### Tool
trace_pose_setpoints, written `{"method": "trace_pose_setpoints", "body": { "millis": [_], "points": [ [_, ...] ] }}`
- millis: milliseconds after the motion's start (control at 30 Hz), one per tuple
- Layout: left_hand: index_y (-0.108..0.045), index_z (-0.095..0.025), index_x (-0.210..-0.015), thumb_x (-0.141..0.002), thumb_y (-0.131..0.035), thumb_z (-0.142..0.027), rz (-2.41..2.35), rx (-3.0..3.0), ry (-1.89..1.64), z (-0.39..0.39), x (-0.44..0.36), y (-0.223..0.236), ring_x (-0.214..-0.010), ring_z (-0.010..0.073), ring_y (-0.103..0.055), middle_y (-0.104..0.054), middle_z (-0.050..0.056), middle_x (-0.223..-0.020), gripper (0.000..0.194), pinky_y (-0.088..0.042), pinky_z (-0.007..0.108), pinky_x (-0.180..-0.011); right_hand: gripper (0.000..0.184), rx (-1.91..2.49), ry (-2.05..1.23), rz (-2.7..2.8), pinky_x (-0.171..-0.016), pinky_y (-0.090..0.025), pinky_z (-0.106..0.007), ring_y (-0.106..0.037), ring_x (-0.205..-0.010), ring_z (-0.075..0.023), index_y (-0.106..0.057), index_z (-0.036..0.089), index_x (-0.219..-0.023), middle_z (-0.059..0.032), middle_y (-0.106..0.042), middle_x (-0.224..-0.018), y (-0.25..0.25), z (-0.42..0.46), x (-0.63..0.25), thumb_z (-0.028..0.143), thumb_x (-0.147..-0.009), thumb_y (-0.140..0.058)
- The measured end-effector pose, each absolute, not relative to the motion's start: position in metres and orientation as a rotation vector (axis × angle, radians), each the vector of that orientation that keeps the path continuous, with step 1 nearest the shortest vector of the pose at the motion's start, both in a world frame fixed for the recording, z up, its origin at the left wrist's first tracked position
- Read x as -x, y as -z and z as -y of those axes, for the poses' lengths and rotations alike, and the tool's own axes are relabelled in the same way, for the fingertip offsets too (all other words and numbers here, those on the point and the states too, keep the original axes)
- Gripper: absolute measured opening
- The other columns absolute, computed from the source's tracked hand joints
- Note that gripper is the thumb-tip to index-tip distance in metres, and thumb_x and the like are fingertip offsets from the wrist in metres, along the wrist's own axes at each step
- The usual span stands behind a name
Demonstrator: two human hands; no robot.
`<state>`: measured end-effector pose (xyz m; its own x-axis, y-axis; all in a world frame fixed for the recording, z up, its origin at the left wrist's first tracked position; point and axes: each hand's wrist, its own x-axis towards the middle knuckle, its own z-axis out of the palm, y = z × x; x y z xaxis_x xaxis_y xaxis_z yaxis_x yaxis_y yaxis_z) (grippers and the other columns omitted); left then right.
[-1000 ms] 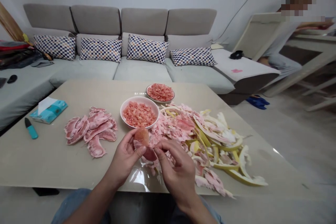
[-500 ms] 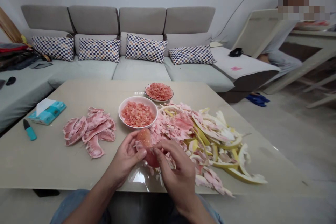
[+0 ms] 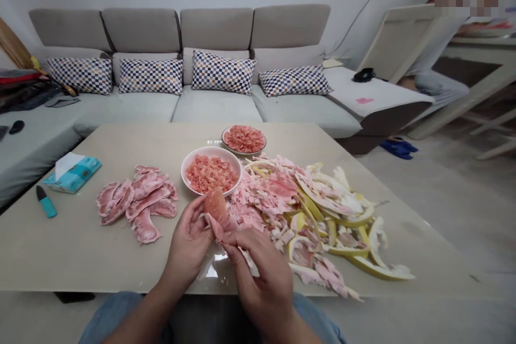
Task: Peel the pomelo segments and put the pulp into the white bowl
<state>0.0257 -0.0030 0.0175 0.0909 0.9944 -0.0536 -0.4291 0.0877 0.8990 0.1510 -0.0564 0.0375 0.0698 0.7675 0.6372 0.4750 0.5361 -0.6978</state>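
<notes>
Between my hands, above the table's near side, is a pomelo segment (image 3: pixel 216 205) with its orange-pink flesh partly bared. My left hand (image 3: pixel 189 242) is closed round its left side, thumb in front. My right hand (image 3: pixel 260 266) pinches the segment's pale pink membrane (image 3: pixel 221 227) at the lower right. Just beyond stands a white bowl (image 3: pixel 184 174) of loose pomelo flesh. Behind it is a dark-rimmed plate (image 3: pixel 264 147) heaped with more flesh. Several unpeeled segments (image 3: pixel 149 193) lie left of my hands. To the right spreads a pile of torn membranes (image 3: pixel 262 193) and yellow rind (image 3: pixel 358 247).
A blue tissue pack (image 3: pixel 76 174) and a small knife with a teal handle (image 3: pixel 48 206) lie on the table's left (image 3: pixel 60 247). A grey sofa (image 3: pixel 217 105) with checked cushions runs behind. At the far right a person (image 3: pixel 439 75) sits by another table.
The pomelo segment has moved slightly up and left and is tilted more upright. My right hand has shifted left and down, with the membrane now pulled down from the flesh.
</notes>
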Motion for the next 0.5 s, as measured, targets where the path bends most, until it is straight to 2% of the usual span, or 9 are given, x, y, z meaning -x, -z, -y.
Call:
{"method": "trace_pose_setpoints", "body": {
  "millis": [100,200,333,500],
  "points": [
    [-0.054,-0.025,-0.118,-0.068,-0.078,-0.02,-0.889,-0.892,-1.296,0.002,-0.026,-0.015,-0.12,0.0253,-0.056,-0.059,0.009,-0.13,0.056,-0.048,0.033,-0.096,0.016,1.118,-0.326,1.511,-0.072,-0.05,-0.028,-0.064,-0.08,-0.0164,-0.062,0.021,-0.092,-0.003,-0.068,-0.085,-0.034,0.055,-0.152,0.008,-0.088,-0.054],
    [-0.052,-0.026,-0.125,-0.07,-0.076,-0.018,-0.825,-0.888,-1.165,0.003,-0.024,-0.012,-0.124,0.0255,-0.052,-0.054,0.009,-0.137,0.06,-0.046,0.034,-0.098,0.014,1.173,-0.431,1.394,-0.068,-0.051,-0.026,-0.064,-0.077,-0.015,-0.06,0.021,-0.095,-0.0037,-0.067,-0.091,-0.03,0.05,-0.155,0.012,-0.09,-0.051],
    [-0.049,-0.025,-0.128,-0.072,-0.074,-0.013,-0.665,-0.725,-1.002,0.006,-0.023,-0.017,-0.119,0.0268,-0.056,-0.049,0.011,-0.141,0.062,-0.046,0.037,-0.099,0.014,1.193,-0.47,1.366,-0.065,-0.05,-0.024,-0.063,-0.073,-0.0136,-0.059,0.023,-0.096,-0.0017,-0.066,-0.088,-0.026,0.046,-0.159,0.013,-0.091,-0.05],
    [-0.053,-0.019,-0.123,-0.083,-0.064,-0.025,-0.566,-0.528,-1.034,0.002,-0.021,-0.02,-0.106,0.0231,-0.063,-0.064,0.011,-0.117,0.042,-0.049,0.038,-0.094,0.015,1.136,-0.447,1.518,-0.074,-0.05,-0.027,-0.063,-0.083,-0.0155,-0.059,0.022,-0.098,-0.0029,-0.066,-0.09,-0.028,0.047,-0.159,0.012,-0.09,-0.051]
  ]
}}
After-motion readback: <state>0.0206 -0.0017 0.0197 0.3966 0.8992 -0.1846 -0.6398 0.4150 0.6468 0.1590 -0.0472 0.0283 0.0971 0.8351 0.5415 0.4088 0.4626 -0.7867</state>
